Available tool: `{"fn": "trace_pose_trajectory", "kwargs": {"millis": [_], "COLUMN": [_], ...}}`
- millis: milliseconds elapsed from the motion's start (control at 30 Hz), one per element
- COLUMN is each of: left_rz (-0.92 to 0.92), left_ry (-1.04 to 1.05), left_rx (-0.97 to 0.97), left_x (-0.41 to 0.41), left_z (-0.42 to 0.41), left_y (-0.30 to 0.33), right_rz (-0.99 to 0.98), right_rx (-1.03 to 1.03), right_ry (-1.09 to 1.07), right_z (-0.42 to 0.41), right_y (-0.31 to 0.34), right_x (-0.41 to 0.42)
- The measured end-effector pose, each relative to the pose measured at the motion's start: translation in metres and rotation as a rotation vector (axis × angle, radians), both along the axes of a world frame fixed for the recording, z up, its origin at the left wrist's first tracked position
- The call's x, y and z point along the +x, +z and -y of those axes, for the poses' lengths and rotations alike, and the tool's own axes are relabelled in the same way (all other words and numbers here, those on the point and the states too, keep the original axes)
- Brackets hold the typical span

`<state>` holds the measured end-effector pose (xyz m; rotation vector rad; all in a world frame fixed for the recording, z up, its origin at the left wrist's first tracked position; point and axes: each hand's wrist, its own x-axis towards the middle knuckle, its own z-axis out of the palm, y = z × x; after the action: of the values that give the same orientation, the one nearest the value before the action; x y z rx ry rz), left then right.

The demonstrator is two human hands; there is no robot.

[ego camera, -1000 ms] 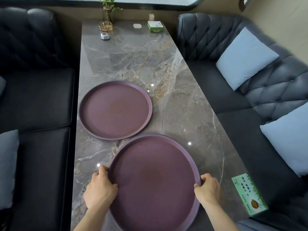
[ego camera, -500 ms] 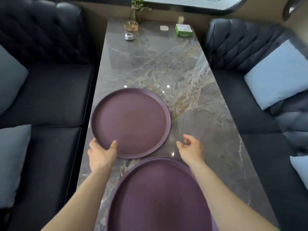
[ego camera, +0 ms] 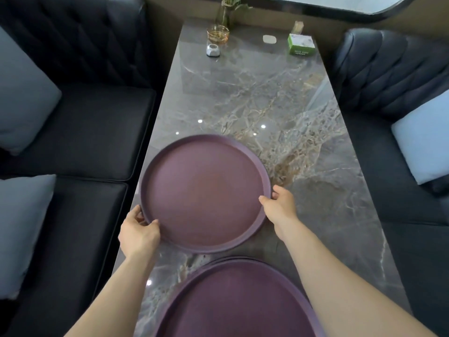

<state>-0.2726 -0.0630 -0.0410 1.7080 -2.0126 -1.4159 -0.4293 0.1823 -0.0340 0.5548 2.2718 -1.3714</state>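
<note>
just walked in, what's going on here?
A person grips the far round purple tray by its rim: left hand at the near-left edge, right hand at the right edge, thumbs over the lip. Whether it is lifted off the grey marble table is unclear. The near round purple tray lies on the table between the forearms, untouched. A small green box sits at the table's far end.

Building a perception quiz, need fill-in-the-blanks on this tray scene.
1. The left hand and right hand both grip the far tray by its ___.
2. The near tray is ___ in colour, like the far one.
3. The box at the far end of the table is ___.
Missing words: rim; purple; green.
</note>
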Motion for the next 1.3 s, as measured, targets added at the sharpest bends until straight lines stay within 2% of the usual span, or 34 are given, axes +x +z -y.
{"fn": "trace_pose_trajectory", "kwargs": {"millis": [133,200,467,900,1300], "left_rz": [-0.162,-0.21,-0.238,-0.007,0.159], "left_ry": [0.016,0.012,-0.079,-0.329,-0.515], "left_rx": [0.063,0.068,0.078,-0.047,-0.142], "left_x": [-0.003,-0.001,0.047,0.174,0.235], "left_z": [0.002,0.0,-0.017,-0.06,-0.087], "left_y": [0.013,0.023,0.043,0.05,0.033], "right_rz": [-0.101,-0.152,-0.209,-0.135,-0.079], "right_rx": [0.209,0.231,0.367,0.485,0.657], "right_ry": [-0.042,-0.094,-0.124,-0.215,-0.239], "right_z": [-0.011,-0.022,-0.066,-0.122,-0.153], "right_y": [0.006,0.017,0.046,0.038,0.013], "right_x": [0.003,0.015,0.096,0.273,0.344]}}
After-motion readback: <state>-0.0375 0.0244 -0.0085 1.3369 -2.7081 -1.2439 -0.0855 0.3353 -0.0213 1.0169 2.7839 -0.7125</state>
